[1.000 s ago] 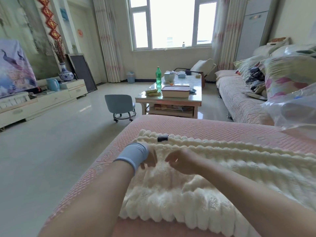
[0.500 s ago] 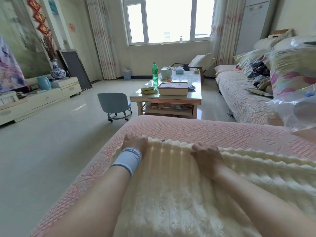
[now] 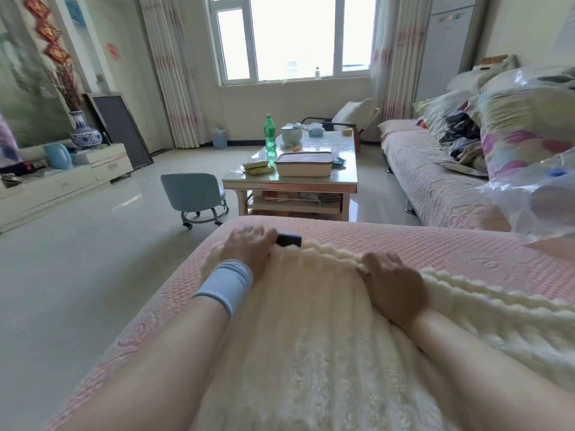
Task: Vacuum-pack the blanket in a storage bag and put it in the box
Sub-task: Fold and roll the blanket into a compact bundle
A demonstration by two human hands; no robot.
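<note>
**Under both palms: a blanket whose length runs off to the right**

Beneath the two hands lies the cream blanket (image 3: 311, 353), spread on the pink sofa seat (image 3: 435, 244); its far hem runs from the left hand (image 3: 249, 248) across to the right hand (image 3: 393, 289) and on past it, out of view at the right; so the long axis lies crosswise, left to right, and most of the cloth sits to the right of the right hand and back toward the person.

The left hand, with a pale blue wristband (image 3: 227, 284), rests flat at the hem's left corner, fingers spread and pressing the pile, gripping nothing that can be seen; just beside its fingertips, to the right, a small black object (image 3: 289, 240) lies at the hem; what it is cannot be told. The right hand also lies palm down, fingers reaching the hem and laid on the cloth rather than wrapped round it, as far as this view shows.

The clear storage bag (image 3: 541, 197) is beyond the right hand, farther right and well apart from the blanket; the right hand is the nearer to it. By my judgement packing has not begun; the next fold should carry the long right-hand part over toward the left hand.

Ahead of both hands stands a coffee table (image 3: 289, 183) with a lidded container (image 3: 303, 166); whether that is the task's box I cannot say.
</note>
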